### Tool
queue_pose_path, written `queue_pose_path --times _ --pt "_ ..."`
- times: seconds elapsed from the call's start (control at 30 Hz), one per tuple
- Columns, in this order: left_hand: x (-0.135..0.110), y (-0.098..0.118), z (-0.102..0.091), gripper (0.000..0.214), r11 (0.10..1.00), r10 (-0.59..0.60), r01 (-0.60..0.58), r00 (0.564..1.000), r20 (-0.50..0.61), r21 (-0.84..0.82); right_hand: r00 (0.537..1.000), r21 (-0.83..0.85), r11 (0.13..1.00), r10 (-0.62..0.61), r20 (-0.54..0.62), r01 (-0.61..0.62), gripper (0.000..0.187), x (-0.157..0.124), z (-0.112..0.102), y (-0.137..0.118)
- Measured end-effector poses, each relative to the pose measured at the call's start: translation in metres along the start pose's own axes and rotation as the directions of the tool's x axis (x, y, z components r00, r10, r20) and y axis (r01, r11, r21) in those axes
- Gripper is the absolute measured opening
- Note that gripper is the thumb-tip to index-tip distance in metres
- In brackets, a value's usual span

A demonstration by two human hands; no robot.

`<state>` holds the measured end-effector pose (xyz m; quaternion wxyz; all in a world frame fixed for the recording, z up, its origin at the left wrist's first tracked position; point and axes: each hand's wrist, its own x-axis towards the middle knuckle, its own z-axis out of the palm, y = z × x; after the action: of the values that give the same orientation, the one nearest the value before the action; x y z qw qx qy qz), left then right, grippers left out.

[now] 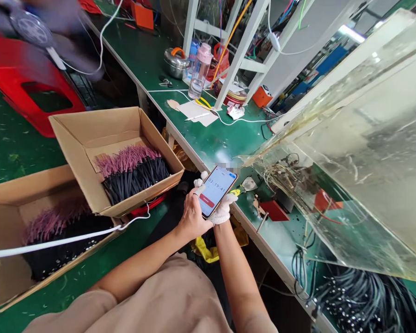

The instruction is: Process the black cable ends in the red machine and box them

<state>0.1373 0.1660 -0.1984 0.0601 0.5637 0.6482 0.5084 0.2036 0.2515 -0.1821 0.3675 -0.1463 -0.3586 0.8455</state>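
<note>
A smartphone (217, 188) with a lit timer screen and a red button is held up in front of me, above the gap beside the green workbench. My left hand (192, 217) is bare and wraps the phone's lower left edge, thumb near the screen. My right hand (223, 210) wears a white knit glove and cups the phone from beneath and the right. Both forearms rise from my beige-clothed lap.
Two open cardboard boxes (90, 138) (7, 208) of black cables with pink ends sit on the left. A white cord (55, 241) crosses the nearer box. The green bench (208, 138) carries a water bottle (199, 69), papers and a clear plastic shield (367, 152). Black cables (360, 300) pile bottom right.
</note>
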Motion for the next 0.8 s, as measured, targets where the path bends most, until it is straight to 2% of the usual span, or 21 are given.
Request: queue_pose_path --times 0.1,0.2,0.3,0.37,0.53,0.67,0.8 --pt "0.003 -0.002 0.000 0.100 1.000 -0.010 0.010 1.000 -0.012 -0.024 1.000 0.008 1.000 -0.003 -0.006 0.003 0.081 0.005 0.003 -0.001" --pt "0.008 -0.006 0.000 0.100 0.999 -0.040 0.039 0.999 -0.037 -0.017 0.997 -0.031 0.999 -0.017 -0.069 0.015 0.086 0.006 0.008 -0.005" --pt "0.014 -0.012 0.002 0.100 0.998 -0.051 0.053 0.996 -0.069 0.031 0.986 -0.073 0.996 -0.058 -0.154 0.047 0.089 -0.011 0.009 -0.012" --pt "0.020 -0.018 0.004 0.099 0.997 -0.044 0.051 0.994 -0.098 0.065 0.980 -0.068 0.997 -0.041 -0.197 0.028 0.090 -0.034 0.004 -0.016" --pt "0.038 -0.035 0.009 0.092 0.989 -0.085 0.103 0.985 -0.153 0.109 0.935 -0.012 0.982 0.178 -0.305 -0.191 0.086 -0.117 -0.031 -0.016" --pt "0.049 -0.042 0.014 0.087 0.984 -0.125 0.144 0.978 -0.167 0.103 0.884 0.040 0.980 0.192 -0.426 -0.193 0.084 -0.176 -0.068 -0.007" --pt "0.059 -0.041 0.017 0.086 0.987 -0.129 0.144 0.975 -0.183 0.075 0.846 0.075 0.985 0.170 -0.505 -0.153 0.082 -0.213 -0.095 0.000"
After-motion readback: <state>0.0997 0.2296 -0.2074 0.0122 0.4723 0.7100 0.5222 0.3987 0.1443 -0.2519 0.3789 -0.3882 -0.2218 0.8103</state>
